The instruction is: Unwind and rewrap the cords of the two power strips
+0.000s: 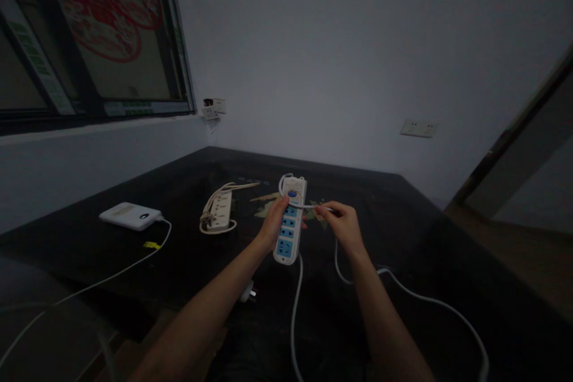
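Observation:
A white power strip (290, 233) with blue sockets and a dark blue switch is held up over the black table. My left hand (275, 221) grips it along its left side, thumb on the front. White cable (307, 207) crosses the strip's face just below the switch, and its far end is pinched in my right hand (340, 221). A loop of the same cable bends at the strip's upper left. More cable hangs under the strip and trails off to the right. Near my left forearm a white plug (249, 292) shows its metal prongs.
Left of my hands lies a second power strip (219, 212) with its beige cord wrapped round it. Farther left, a white boxy device (131, 215) has a cable plugged in, near a yellow scrap (151, 245). Wall sockets (419, 128) sit behind the black table (358, 182).

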Available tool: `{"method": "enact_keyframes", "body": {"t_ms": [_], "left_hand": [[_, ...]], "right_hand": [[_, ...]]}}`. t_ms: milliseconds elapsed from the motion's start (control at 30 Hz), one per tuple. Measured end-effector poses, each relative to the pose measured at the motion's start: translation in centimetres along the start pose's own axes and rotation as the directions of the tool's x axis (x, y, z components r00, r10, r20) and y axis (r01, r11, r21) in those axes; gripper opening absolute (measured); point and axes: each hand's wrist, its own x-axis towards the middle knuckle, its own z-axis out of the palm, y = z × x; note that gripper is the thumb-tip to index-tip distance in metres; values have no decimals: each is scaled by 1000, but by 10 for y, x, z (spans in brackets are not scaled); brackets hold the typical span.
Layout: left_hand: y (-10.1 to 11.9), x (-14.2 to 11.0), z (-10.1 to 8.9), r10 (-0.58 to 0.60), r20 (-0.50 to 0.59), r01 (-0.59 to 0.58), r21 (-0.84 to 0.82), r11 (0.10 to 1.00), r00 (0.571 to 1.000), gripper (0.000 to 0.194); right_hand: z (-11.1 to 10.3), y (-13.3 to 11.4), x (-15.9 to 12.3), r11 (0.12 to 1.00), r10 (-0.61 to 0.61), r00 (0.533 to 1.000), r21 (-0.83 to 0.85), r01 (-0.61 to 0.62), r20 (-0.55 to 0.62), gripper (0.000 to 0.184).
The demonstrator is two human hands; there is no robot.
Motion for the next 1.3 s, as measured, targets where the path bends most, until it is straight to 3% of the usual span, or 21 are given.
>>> {"method": "enact_keyframes", "body": {"t_ms": [233, 533, 767, 967, 1133, 1300], "left_hand": [[-3, 3, -4, 102, -14, -100, 100, 990, 995, 50], [-4, 1, -2, 36, 8, -37, 51, 998, 999, 53], [0, -3, 2, 35, 48, -34, -13, 999, 998, 58], [1, -4, -1, -41, 158, 64, -140, 988, 987, 68], [-2, -3, -8, -108, 332, 174, -176, 969, 937, 71], [-1, -7, -10, -166, 531, 271, -124, 955, 831, 71]], "right_hand": [[0, 1, -2, 1000, 14, 999, 16, -14, -42, 25], [-1, 3, 0, 1000, 12, 1000, 15, -12, -28, 27], [-4, 9, 4, 996, 5, 997, 91, -12, 82, 33], [-8, 16, 3, 989, -25, 976, 147, -7, 217, 46], [-8, 22, 0, 974, 10, 943, 211, -84, 332, 53], [-11, 28, -2, 943, 6, 845, 279, -183, 534, 58]]}}
